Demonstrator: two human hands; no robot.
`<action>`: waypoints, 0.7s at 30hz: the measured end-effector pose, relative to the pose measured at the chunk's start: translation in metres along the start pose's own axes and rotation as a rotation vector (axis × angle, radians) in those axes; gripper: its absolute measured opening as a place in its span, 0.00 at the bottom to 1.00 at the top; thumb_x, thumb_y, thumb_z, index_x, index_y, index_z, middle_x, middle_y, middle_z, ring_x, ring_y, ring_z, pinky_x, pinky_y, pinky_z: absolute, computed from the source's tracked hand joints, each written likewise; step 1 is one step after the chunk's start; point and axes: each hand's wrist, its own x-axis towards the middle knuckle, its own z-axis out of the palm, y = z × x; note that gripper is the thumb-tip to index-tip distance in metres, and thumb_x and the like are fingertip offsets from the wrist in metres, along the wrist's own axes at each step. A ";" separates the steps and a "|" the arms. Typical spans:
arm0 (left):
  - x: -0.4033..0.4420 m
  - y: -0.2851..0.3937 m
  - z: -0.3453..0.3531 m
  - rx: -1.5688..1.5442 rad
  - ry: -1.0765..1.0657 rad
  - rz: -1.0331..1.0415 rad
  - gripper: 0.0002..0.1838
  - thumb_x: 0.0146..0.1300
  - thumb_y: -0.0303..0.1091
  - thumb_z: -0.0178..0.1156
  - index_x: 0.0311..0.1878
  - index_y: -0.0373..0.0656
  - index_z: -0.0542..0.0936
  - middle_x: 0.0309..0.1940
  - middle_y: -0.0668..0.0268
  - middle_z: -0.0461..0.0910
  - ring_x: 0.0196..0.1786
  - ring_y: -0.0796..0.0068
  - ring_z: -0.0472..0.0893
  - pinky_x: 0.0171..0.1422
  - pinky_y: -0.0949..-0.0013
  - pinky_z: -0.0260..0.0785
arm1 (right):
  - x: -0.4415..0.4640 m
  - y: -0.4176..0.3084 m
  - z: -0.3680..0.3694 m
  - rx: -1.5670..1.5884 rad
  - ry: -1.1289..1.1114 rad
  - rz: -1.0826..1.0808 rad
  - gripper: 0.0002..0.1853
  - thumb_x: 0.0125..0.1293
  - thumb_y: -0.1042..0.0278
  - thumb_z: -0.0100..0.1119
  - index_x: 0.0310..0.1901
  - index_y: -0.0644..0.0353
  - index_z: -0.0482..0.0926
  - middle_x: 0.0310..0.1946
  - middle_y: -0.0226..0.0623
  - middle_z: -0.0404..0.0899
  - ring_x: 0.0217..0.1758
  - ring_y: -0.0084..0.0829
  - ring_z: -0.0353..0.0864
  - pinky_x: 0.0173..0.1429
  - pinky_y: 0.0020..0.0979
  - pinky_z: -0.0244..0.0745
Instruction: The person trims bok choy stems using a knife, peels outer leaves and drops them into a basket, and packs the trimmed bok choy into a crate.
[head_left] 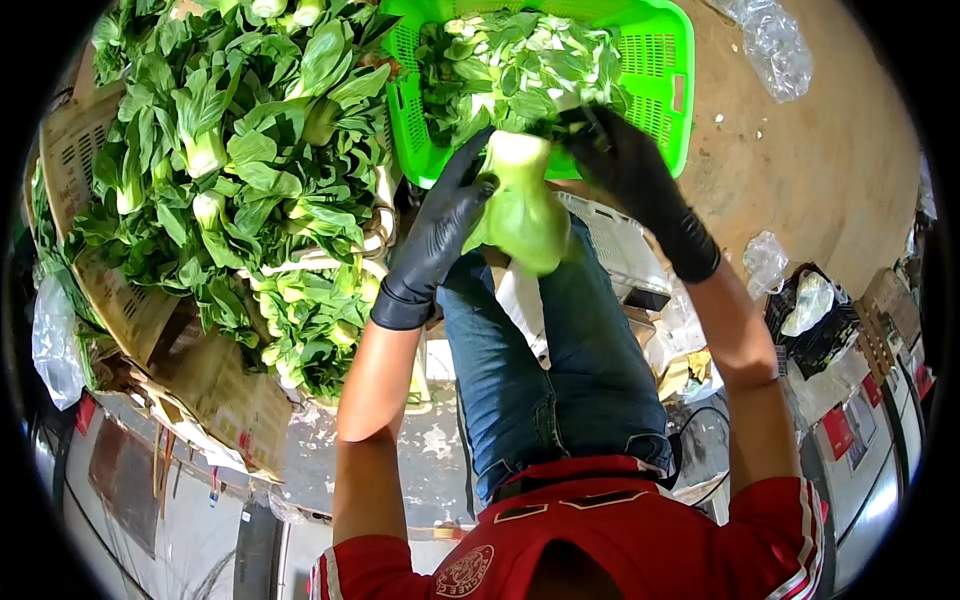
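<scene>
My left hand [445, 230], in a black glove, is closed around the side of a head of bok choy [520, 205]. Its pale cut base points up and its green leafy part hangs down, smeared by motion, above my knees. My right hand [615, 160], also black-gloved, is just right of the base, over the near rim of a bright green plastic basket [655, 100]. Its fingers are blurred and dark, so I cannot tell whether they hold anything. Loose bok choy leaves [520, 70] lie in the basket beyond both hands.
A large heap of whole bok choy [240, 160] fills the left side, with cardboard [215, 390] along its edge. Clear plastic bags [775, 50] lie on the brown floor [800, 170] at right. A black crate [815, 320] stands farther right.
</scene>
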 end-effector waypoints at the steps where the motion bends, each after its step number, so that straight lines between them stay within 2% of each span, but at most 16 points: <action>1: 0.001 -0.003 0.005 0.125 0.050 0.052 0.33 0.59 0.36 0.57 0.65 0.35 0.57 0.63 0.53 0.60 0.66 0.65 0.60 0.68 0.65 0.50 | -0.007 -0.010 0.009 0.044 -0.026 0.047 0.23 0.56 0.52 0.62 0.45 0.62 0.71 0.29 0.44 0.77 0.32 0.37 0.79 0.37 0.33 0.73; 3: 0.004 -0.010 0.019 0.326 0.174 0.090 0.33 0.56 0.31 0.59 0.64 0.36 0.59 0.60 0.53 0.64 0.65 0.64 0.62 0.67 0.65 0.53 | -0.007 -0.020 0.020 0.056 -0.049 0.060 0.28 0.52 0.50 0.66 0.46 0.62 0.70 0.28 0.45 0.76 0.31 0.37 0.78 0.36 0.33 0.73; 6: 0.004 -0.013 0.018 0.654 0.279 0.161 0.32 0.50 0.29 0.63 0.59 0.36 0.63 0.54 0.51 0.68 0.57 0.56 0.69 0.62 0.63 0.60 | 0.003 -0.014 0.025 0.061 -0.116 0.026 0.26 0.51 0.56 0.66 0.47 0.62 0.70 0.36 0.41 0.76 0.35 0.30 0.75 0.42 0.32 0.70; 8: 0.003 -0.011 0.016 0.668 0.280 0.169 0.28 0.52 0.24 0.62 0.57 0.34 0.63 0.51 0.57 0.69 0.54 0.67 0.71 0.59 0.67 0.63 | 0.003 -0.014 0.025 0.079 -0.185 -0.012 0.23 0.50 0.59 0.66 0.44 0.61 0.69 0.30 0.38 0.74 0.30 0.29 0.71 0.38 0.31 0.69; 10: 0.001 -0.013 0.015 0.704 0.268 0.161 0.28 0.50 0.23 0.62 0.55 0.36 0.65 0.48 0.58 0.70 0.52 0.68 0.72 0.57 0.68 0.65 | 0.008 -0.011 0.024 0.138 -0.264 -0.050 0.21 0.50 0.61 0.65 0.43 0.61 0.69 0.28 0.36 0.73 0.29 0.28 0.68 0.37 0.31 0.69; 11: 0.000 -0.010 0.010 0.758 0.230 0.158 0.28 0.49 0.23 0.62 0.55 0.37 0.66 0.47 0.59 0.71 0.52 0.68 0.72 0.56 0.68 0.65 | 0.010 -0.008 0.019 0.122 -0.317 -0.087 0.21 0.49 0.63 0.64 0.43 0.61 0.71 0.27 0.40 0.75 0.28 0.32 0.73 0.36 0.32 0.70; 13: -0.002 -0.007 0.003 0.837 0.117 0.188 0.30 0.46 0.24 0.64 0.56 0.40 0.66 0.48 0.60 0.71 0.52 0.69 0.73 0.56 0.68 0.66 | 0.012 0.007 0.018 -0.231 -0.279 -0.153 0.21 0.49 0.62 0.63 0.44 0.61 0.72 0.28 0.42 0.77 0.29 0.38 0.76 0.36 0.34 0.72; 14: -0.003 -0.006 0.000 0.747 0.070 0.106 0.30 0.47 0.26 0.65 0.56 0.39 0.67 0.49 0.60 0.71 0.52 0.70 0.73 0.56 0.68 0.66 | 0.012 0.016 0.015 -0.409 -0.262 -0.175 0.21 0.49 0.62 0.63 0.45 0.60 0.73 0.29 0.44 0.78 0.29 0.40 0.78 0.36 0.35 0.72; 15: -0.007 0.000 0.001 0.694 0.089 0.066 0.30 0.47 0.26 0.65 0.56 0.40 0.66 0.49 0.60 0.71 0.52 0.70 0.73 0.56 0.68 0.66 | 0.018 0.021 0.003 -0.425 -0.239 -0.116 0.21 0.50 0.62 0.62 0.46 0.60 0.74 0.31 0.46 0.79 0.32 0.46 0.79 0.36 0.38 0.74; 16: -0.009 0.002 0.000 0.639 0.102 0.029 0.31 0.48 0.26 0.65 0.57 0.41 0.66 0.49 0.60 0.72 0.52 0.70 0.73 0.57 0.69 0.65 | 0.022 0.030 -0.009 -0.464 -0.122 -0.128 0.20 0.53 0.59 0.62 0.45 0.60 0.75 0.30 0.44 0.79 0.31 0.44 0.79 0.37 0.37 0.74; 17: -0.007 -0.008 -0.006 0.704 0.146 0.144 0.31 0.49 0.26 0.64 0.58 0.40 0.66 0.50 0.59 0.72 0.52 0.70 0.73 0.57 0.68 0.65 | 0.026 0.041 -0.017 -0.537 0.009 -0.249 0.20 0.54 0.57 0.62 0.44 0.61 0.75 0.29 0.43 0.79 0.31 0.44 0.79 0.37 0.36 0.73; 18: -0.006 -0.010 -0.007 0.612 0.179 0.147 0.30 0.50 0.24 0.63 0.58 0.38 0.66 0.51 0.59 0.72 0.53 0.69 0.73 0.58 0.68 0.64 | 0.027 0.050 -0.024 -0.617 0.141 -0.373 0.19 0.55 0.55 0.61 0.42 0.61 0.76 0.29 0.43 0.79 0.30 0.43 0.79 0.36 0.35 0.73; 20: -0.008 -0.003 -0.003 0.358 0.245 0.001 0.29 0.51 0.24 0.61 0.58 0.35 0.65 0.52 0.59 0.72 0.53 0.68 0.73 0.59 0.68 0.64 | 0.016 0.063 -0.035 -0.593 0.047 -0.240 0.19 0.55 0.49 0.59 0.35 0.59 0.76 0.25 0.45 0.77 0.29 0.45 0.78 0.35 0.40 0.72; 21: -0.011 -0.004 0.002 0.185 0.282 -0.008 0.27 0.52 0.23 0.60 0.57 0.34 0.66 0.50 0.59 0.73 0.51 0.69 0.74 0.58 0.69 0.64 | 0.011 0.066 -0.040 -0.572 0.006 -0.185 0.20 0.55 0.47 0.58 0.32 0.59 0.76 0.23 0.46 0.77 0.29 0.47 0.77 0.34 0.42 0.72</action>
